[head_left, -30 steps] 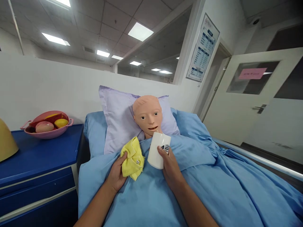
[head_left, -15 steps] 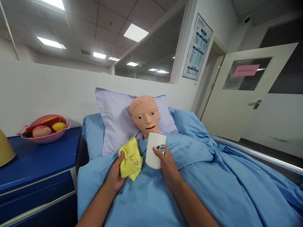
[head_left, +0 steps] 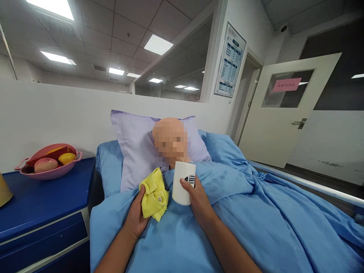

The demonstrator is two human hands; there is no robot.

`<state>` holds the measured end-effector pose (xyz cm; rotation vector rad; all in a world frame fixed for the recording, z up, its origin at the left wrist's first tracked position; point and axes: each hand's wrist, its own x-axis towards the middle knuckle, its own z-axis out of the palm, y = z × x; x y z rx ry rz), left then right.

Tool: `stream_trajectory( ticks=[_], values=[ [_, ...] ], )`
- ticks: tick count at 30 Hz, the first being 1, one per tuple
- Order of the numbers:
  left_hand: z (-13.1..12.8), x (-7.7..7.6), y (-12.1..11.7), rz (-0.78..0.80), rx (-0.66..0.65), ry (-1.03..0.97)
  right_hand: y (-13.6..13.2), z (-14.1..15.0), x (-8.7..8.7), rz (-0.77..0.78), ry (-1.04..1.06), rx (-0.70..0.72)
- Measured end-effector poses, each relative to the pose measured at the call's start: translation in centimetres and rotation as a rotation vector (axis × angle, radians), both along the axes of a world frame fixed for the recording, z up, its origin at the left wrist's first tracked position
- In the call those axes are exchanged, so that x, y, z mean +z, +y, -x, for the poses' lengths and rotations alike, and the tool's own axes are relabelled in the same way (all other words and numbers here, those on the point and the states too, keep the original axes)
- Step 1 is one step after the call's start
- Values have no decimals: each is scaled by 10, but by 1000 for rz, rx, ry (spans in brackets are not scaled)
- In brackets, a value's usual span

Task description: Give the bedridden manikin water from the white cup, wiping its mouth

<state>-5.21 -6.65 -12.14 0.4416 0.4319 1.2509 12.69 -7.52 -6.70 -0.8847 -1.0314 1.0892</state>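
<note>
A folded yellow cloth (head_left: 155,195) is gripped in my left hand (head_left: 138,216), thumb on top, above the blue quilt (head_left: 170,246). My right hand (head_left: 200,201) is wrapped round a white mug (head_left: 182,182) with a black printed pattern, its thumb across the front. The mug stands nearly upright just below the chin of a manikin's head (head_left: 170,138), which rests on a lilac pillow (head_left: 133,144). What seems to be a straw rises from the mug toward the head. The manikin's body is covered by the quilt; the inside of the mug is hidden.
On the left, a blue bedside cabinet (head_left: 71,189) carries a pink basket (head_left: 54,173) of fruit and a yellowish object (head_left: 4,191) cut by the frame edge. A bed rail (head_left: 313,185) runs along the right. Beyond it a door (head_left: 284,125) stands ajar.
The view has shifted slightly, so the whole scene sits a little further left. Both hands keep their hold on cloth and mug, with hardly any movement relative to the manikin.
</note>
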Motion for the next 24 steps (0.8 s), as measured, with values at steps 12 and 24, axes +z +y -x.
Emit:
stream_trajectory(
  ticks=[12, 24],
  values=[
    [0, 1, 1, 0, -7, -23, -2, 3, 3, -11, 6, -24],
    [-1, 6, -2, -3, -21, -27, 0, 2, 1, -14, -4, -18]
  ],
)
